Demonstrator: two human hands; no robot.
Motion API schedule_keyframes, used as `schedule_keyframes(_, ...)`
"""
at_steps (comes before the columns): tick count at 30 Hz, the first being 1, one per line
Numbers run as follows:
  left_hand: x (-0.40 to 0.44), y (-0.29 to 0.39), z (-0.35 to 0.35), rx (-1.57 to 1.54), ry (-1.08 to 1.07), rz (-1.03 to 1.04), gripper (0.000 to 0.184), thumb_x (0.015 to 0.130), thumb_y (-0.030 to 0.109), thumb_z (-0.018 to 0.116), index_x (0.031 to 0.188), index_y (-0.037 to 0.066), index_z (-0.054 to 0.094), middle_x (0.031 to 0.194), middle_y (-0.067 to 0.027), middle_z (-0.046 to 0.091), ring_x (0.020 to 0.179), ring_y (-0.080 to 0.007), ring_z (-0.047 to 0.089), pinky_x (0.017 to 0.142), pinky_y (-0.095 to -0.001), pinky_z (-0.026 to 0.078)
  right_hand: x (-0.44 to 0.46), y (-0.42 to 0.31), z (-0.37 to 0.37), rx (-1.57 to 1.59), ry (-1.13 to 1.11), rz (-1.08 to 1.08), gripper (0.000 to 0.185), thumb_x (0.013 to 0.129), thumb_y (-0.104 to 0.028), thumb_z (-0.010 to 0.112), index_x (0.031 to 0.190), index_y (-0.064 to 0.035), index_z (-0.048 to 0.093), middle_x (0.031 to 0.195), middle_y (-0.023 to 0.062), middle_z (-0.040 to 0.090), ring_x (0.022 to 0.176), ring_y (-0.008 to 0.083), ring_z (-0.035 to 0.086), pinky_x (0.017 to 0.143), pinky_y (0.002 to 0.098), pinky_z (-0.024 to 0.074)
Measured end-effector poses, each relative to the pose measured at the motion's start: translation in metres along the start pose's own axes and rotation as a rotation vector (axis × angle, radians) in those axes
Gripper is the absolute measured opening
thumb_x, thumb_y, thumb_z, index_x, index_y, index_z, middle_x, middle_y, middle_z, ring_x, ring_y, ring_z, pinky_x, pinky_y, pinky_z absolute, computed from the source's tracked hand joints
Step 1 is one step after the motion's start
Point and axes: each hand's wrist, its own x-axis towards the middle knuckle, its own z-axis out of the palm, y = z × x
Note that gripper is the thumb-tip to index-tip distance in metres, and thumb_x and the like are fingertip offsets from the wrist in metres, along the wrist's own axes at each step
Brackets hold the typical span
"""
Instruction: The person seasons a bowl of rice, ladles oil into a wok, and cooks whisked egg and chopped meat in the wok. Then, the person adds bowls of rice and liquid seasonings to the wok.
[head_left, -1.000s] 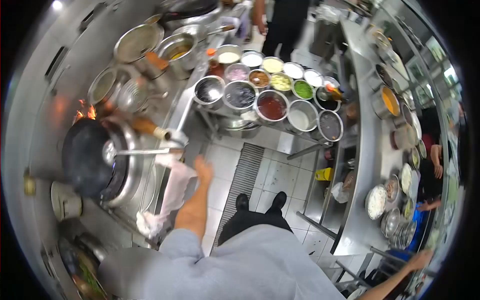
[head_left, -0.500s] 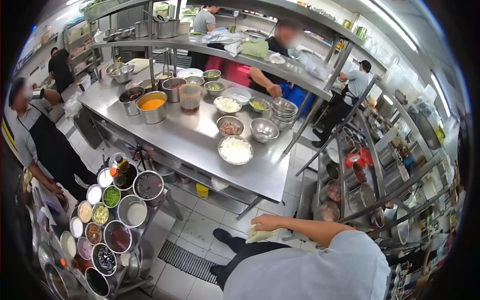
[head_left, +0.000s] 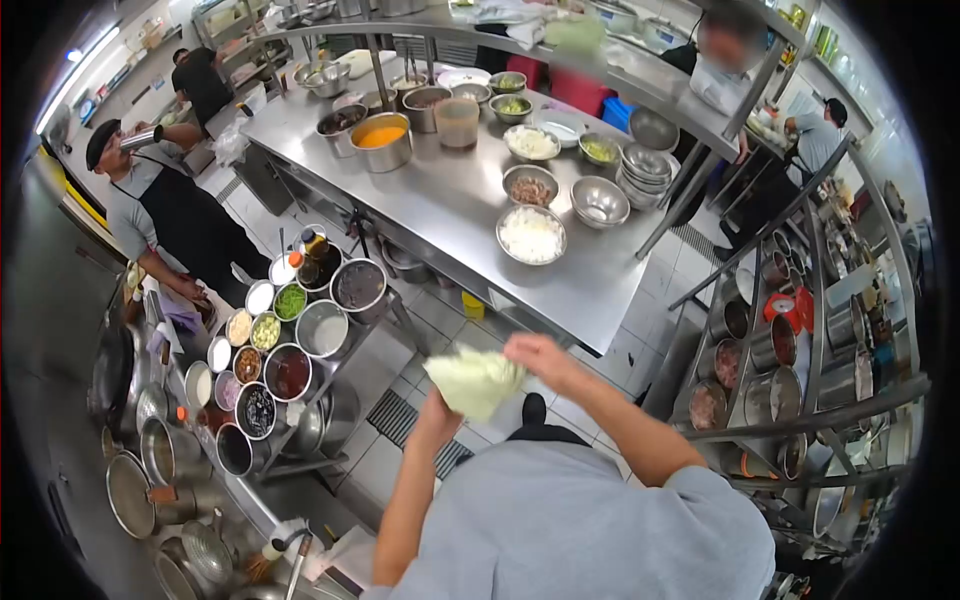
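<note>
A crumpled pale green cloth (head_left: 474,382) is stretched between my hands in front of my body, above the tiled floor. My left hand (head_left: 436,416) grips its lower left edge, its fingers partly covered by the fabric. At the upper right corner, my right hand (head_left: 543,361) is closed on the cloth. Beyond them stands the steel table (head_left: 430,200), with a bowl of chopped white food (head_left: 531,236), a bowl of brown pieces (head_left: 529,187) and an orange-filled pot (head_left: 381,142).
To the left, a stand holds several round containers of ingredients, including chopped green herbs (head_left: 290,301) and a dark sauce (head_left: 256,411). A person in a black apron (head_left: 195,205) drinks from a metal cup (head_left: 141,138). A rack with pots (head_left: 772,395) is on the right.
My left hand has come into view and taken hold of the cloth, which was in my right hand alone. My view has turned left, and the person at left has raised the cup.
</note>
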Motion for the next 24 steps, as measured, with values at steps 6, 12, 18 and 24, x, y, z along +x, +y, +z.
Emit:
schedule_keyframes(6, 0.039, 0.086, 0.116, 0.185, -0.148, 0.052, 0.042, 0.100, 0.036, 0.048, 0.122, 0.001, 0.057, 0.117, -0.0074, 0.061, 0.103, -0.0188, 0.061, 0.092, -0.0342, 0.048, -0.014, -0.037, -0.079, -0.003, 0.302, -0.299, 0.018, 0.098, -0.016, 0.056, 0.093, -0.0003, 0.065, 0.087, 0.0006, 0.064, 0.081, 0.0061, 0.054, 0.074, 0.0228, 0.0438)
schedule_keyframes(12, 0.087, 0.066, 0.209, 0.550, -0.318, 0.101, 0.032, 0.095, 0.022, 0.060, 0.118, 0.000, 0.062, 0.105, -0.0020, 0.066, 0.100, -0.0099, 0.058, 0.090, -0.0271, 0.044, -0.057, -0.069, -0.144, -0.249, 0.542, -0.338, 0.013, 0.090, -0.011, 0.063, 0.085, 0.0009, 0.064, 0.079, 0.0057, 0.067, 0.071, 0.0099, 0.058, 0.066, 0.0257, 0.0454)
schedule_keyframes(18, 0.135, 0.052, 0.286, 0.635, -0.381, 0.142, 0.032, 0.097, 0.023, 0.055, 0.118, 0.001, 0.066, 0.110, -0.0032, 0.068, 0.105, -0.0111, 0.058, 0.096, -0.0289, 0.042, -0.083, -0.056, -0.229, -0.351, 0.720, -0.596, 0.011, 0.088, -0.008, 0.063, 0.082, 0.0015, 0.065, 0.085, 0.0088, 0.068, 0.077, 0.0138, 0.062, 0.072, 0.0275, 0.0478)
schedule_keyframes(24, 0.159, 0.065, 0.359, 1.036, -0.756, 0.588, 0.030, 0.092, 0.018, 0.055, 0.113, 0.003, 0.070, 0.125, -0.0123, 0.062, 0.124, -0.0259, 0.050, 0.108, -0.0398, 0.035, -0.096, -0.034, -0.284, 0.131, 0.881, -0.320, 0.013, 0.092, -0.011, 0.060, 0.087, 0.0006, 0.064, 0.087, 0.0026, 0.064, 0.085, 0.0065, 0.056, 0.075, 0.0249, 0.0452)
